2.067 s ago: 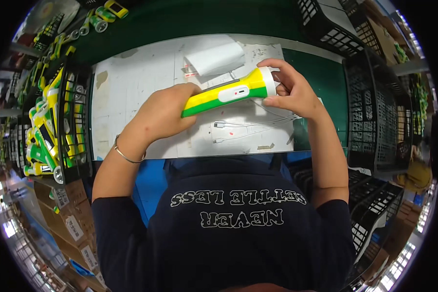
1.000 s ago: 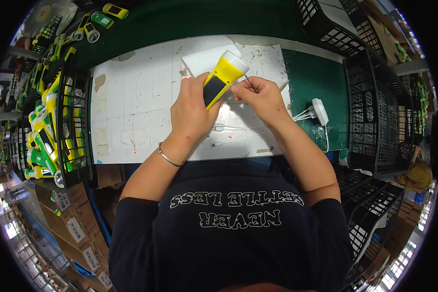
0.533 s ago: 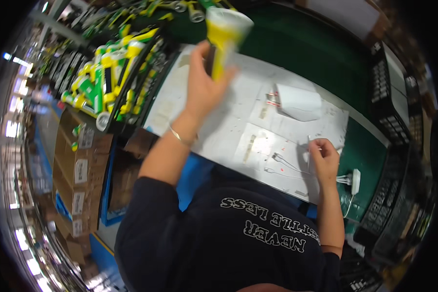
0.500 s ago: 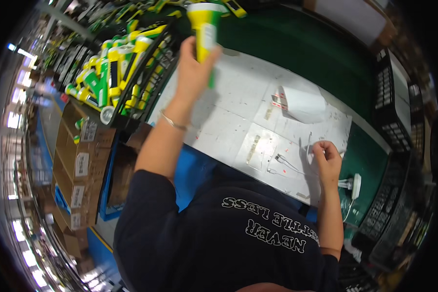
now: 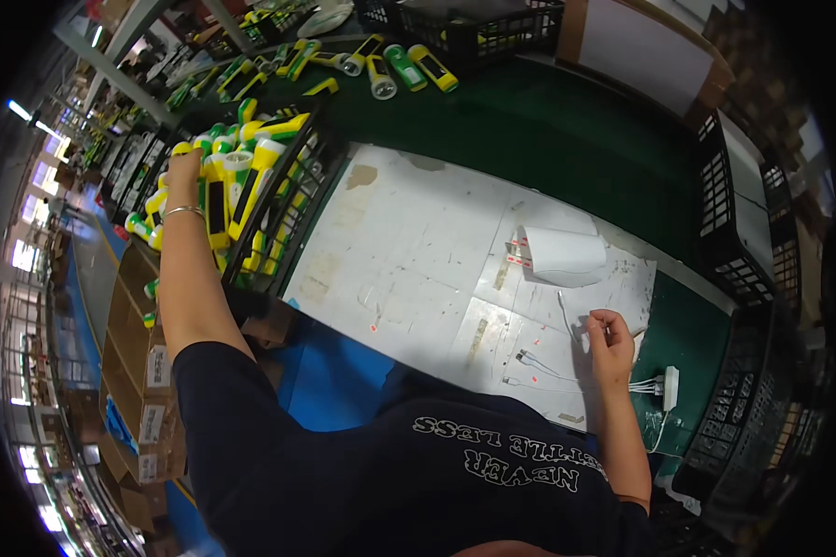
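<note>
The fingers of my left hand [image 5: 184, 169] are bent over a yellow flashlight head [image 5: 182, 147] at the far left, in the heap; their tips are hidden, so I can't tell if they are closed on it. Just to the right of that hand lies a yellow flashlight with a black panel [image 5: 216, 212], its long side pointing away from me. The fingers of my right hand [image 5: 611, 351] are well apart from the heap, curled and seeming to pinch a white cable [image 5: 564, 311], with the plug end poking up and to the left. So my left hand is much nearer the flashlights. They look hard, smooth and shiny, thin at the handle and wide at the head. The black crate [image 5: 320, 186] around them is plastic, with square holes in its wall. By my right hand, more thin cable ends [image 5: 522, 356] lie on the white, stained surface [image 5: 404, 237]. Past them sits a curled white sheet [image 5: 565, 255], smooth like paper. To the right is a white charger block [image 5: 671, 388] with cables coming out of it.
</note>
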A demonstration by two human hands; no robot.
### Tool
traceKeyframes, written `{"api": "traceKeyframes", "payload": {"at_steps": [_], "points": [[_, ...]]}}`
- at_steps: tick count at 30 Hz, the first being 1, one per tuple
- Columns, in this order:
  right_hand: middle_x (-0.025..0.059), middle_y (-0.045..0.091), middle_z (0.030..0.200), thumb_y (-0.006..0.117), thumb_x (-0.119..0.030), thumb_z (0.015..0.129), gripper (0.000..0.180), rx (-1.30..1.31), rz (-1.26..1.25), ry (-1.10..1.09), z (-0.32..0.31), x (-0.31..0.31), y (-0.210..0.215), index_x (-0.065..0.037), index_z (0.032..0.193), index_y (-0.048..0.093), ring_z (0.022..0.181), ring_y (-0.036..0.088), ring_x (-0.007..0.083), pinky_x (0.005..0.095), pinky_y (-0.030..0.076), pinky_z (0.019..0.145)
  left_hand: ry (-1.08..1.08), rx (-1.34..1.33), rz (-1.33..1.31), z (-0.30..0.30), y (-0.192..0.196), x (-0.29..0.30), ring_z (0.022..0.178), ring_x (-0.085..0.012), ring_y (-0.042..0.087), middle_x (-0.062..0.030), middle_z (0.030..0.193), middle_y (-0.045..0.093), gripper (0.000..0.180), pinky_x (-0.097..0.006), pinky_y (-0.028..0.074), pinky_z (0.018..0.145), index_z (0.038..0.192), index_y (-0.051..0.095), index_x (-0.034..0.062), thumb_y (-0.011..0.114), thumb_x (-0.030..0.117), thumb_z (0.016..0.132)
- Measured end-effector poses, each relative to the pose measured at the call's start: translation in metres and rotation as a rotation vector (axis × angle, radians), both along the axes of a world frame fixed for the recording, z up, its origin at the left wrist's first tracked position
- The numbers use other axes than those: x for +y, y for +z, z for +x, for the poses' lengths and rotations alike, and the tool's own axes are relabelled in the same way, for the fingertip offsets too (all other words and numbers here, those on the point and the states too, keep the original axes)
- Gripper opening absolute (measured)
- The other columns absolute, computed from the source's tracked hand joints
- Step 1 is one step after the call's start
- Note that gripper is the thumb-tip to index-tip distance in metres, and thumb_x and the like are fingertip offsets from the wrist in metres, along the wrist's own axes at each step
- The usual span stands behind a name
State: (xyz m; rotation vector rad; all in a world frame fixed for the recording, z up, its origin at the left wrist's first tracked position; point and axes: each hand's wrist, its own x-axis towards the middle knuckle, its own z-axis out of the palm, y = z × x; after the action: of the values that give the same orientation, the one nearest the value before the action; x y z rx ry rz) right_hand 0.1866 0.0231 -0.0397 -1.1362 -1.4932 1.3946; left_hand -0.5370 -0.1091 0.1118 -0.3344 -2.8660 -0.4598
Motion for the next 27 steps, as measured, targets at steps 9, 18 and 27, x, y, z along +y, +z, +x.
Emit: {"api": "traceKeyframes", "payload": {"at_steps": [9, 18, 27], "points": [[0.0075, 0.060, 0.076, 0.063, -0.008, 0.075, 0.011, -0.436, 0.399, -0.056, -0.004, -0.022, 0.007, -0.005, 0.085, 0.061, 0.060, 0.063, 0.0186, 0.0257, 0.049, 0.055, -0.792, 0.322, 0.138, 0.187, -0.062, 0.273, 0.123, -0.0430, 0.031, -0.0277, 0.134, 0.028, 0.061, -0.044, 0.030, 0.102, 0.124, 0.048, 0.0156, 0.069, 0.030, 0.068], [0.0070, 0.059, 0.069, 0.062, -0.003, 0.073, 0.008, -0.385, 0.368, -0.029, -0.001, -0.018, 0.009, -0.006, 0.080, 0.061, 0.053, 0.058, 0.0171, 0.0251, 0.046, 0.048, -0.698, 0.007, 0.100, 0.183, -0.156, 0.344, 0.110, -0.0404, 0.045, -0.0238, 0.128, 0.031, 0.059, -0.043, 0.041, 0.094, 0.119, 0.051, 0.0182, 0.072, 0.018, 0.064], [0.0058, 0.061, 0.075, 0.063, -0.008, 0.072, 0.010, -0.373, 0.377, -0.033, 0.002, -0.017, 0.003, -0.009, 0.082, 0.060, 0.061, 0.061, 0.0208, 0.0278, 0.048, 0.054, -1.136, 0.100, 0.939, 0.243, -0.070, 0.262, 0.102, -0.0222, 0.054, -0.0122, 0.116, 0.055, 0.053, -0.031, 0.042, 0.088, 0.120, 0.048, -0.0021, 0.071, 0.007, 0.073]]}}
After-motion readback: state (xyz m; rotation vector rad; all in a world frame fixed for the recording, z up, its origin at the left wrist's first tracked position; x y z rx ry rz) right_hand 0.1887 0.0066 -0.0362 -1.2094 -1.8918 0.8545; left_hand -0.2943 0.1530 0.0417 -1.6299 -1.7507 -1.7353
